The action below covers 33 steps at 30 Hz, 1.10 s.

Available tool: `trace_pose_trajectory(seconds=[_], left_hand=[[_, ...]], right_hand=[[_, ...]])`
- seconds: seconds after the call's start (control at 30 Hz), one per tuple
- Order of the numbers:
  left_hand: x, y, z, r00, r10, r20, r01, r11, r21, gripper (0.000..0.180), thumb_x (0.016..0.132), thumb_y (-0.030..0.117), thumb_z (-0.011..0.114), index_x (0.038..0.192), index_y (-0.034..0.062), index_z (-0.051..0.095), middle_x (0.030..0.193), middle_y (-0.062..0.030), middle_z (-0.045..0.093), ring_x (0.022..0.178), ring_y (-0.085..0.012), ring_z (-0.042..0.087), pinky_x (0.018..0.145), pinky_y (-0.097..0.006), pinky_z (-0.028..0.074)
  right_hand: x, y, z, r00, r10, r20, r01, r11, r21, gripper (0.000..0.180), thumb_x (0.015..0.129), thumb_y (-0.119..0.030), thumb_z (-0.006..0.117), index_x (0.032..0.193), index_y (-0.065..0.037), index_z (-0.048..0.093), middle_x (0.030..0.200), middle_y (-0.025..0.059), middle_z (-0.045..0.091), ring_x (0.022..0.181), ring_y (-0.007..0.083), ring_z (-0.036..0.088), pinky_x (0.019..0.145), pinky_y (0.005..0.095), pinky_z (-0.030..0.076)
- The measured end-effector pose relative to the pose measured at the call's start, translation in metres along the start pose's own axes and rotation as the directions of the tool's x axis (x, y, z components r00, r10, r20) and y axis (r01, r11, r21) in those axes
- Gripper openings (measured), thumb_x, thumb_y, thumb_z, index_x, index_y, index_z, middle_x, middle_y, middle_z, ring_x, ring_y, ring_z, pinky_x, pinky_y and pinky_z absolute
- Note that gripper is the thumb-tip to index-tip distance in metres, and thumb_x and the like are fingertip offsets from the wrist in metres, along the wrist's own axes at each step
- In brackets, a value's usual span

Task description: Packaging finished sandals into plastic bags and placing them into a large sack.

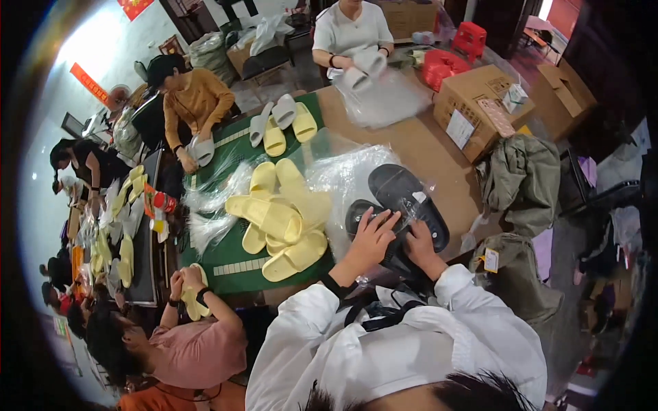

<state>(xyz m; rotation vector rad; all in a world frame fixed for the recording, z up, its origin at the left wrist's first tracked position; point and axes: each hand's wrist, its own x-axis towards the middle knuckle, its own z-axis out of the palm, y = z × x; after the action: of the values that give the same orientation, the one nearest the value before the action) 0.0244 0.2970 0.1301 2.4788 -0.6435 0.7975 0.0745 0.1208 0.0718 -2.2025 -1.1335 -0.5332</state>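
Black slippers (397, 182) lie at the table's near edge in front of me, with clear plastic film around them. My left hand (370, 241) rests on the left part of them, its fingers spread over the dark surface. At the near end, my right hand (423, 249) is closed on a black slipper, with its fingers bent; part of that grip is hidden. A small white sticker shows on the slipper's upper side. To the left of my hands lies a pile of yellow slippers (274, 219). Clear plastic bags (349, 175) are spread between the pile and the black slippers.
Across the table, one person handles grey slippers (371, 64). Two more people with slippers are at the left side. A cardboard box (473, 109) stands at the far right, with olive sacks (522, 178) beside the table. Yellow and grey slippers (281, 123) lie at the back.
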Motion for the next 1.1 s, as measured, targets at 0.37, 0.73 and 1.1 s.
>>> trace_pose_trajectory(seconds=[0.37, 0.73, 1.1], left_hand=[[-0.014, 0.002, -0.006, 0.941, 0.215, 0.262, -0.2, 0.976, -0.085, 0.007, 0.074, 0.009, 0.056, 0.079, 0.0096, 0.051, 0.13, -0.0038, 0.046, 0.124, -0.0302, 0.036, 0.099, -0.065, 0.014], [-0.004, 0.064, 0.0, 0.895, 0.249, 0.371, -0.039, 0.87, -0.491, 0.012, 0.07, 0.001, 0.054, 0.081, 0.0056, 0.051, 0.129, -0.0072, 0.046, 0.125, -0.0266, 0.033, 0.105, -0.055, 0.015], [0.017, 0.035, 0.009, 0.88, -0.475, 0.032, 0.433, 0.771, -0.466, 0.012, 0.083, 0.01, 0.046, 0.09, 0.0017, 0.051, 0.086, -0.0162, 0.049, 0.082, -0.036, 0.051, 0.069, -0.041, 0.042]], right_hand=[[-0.017, 0.022, 0.026, 0.941, 0.332, -0.066, -0.324, 0.94, 0.111, 0.021, 0.066, -0.004, 0.061, 0.084, 0.002, 0.053, 0.118, 0.0279, 0.045, 0.099, 0.0437, 0.048, 0.083, 0.0452, 0.041], [0.073, 0.022, 0.039, 0.87, 0.471, -0.147, -0.487, 0.867, -0.103, 0.037, 0.073, -0.007, 0.058, 0.106, 0.008, 0.049, 0.121, 0.0335, 0.041, 0.111, 0.0477, 0.041, 0.095, 0.0483, 0.034], [0.002, 0.007, -0.036, 0.52, -0.027, 0.853, -0.818, -0.303, 0.489, 0.081, 0.064, 0.007, 0.059, 0.137, -0.001, 0.024, 0.14, 0.0105, 0.029, 0.13, 0.0199, 0.027, 0.1, 0.029, 0.03]])
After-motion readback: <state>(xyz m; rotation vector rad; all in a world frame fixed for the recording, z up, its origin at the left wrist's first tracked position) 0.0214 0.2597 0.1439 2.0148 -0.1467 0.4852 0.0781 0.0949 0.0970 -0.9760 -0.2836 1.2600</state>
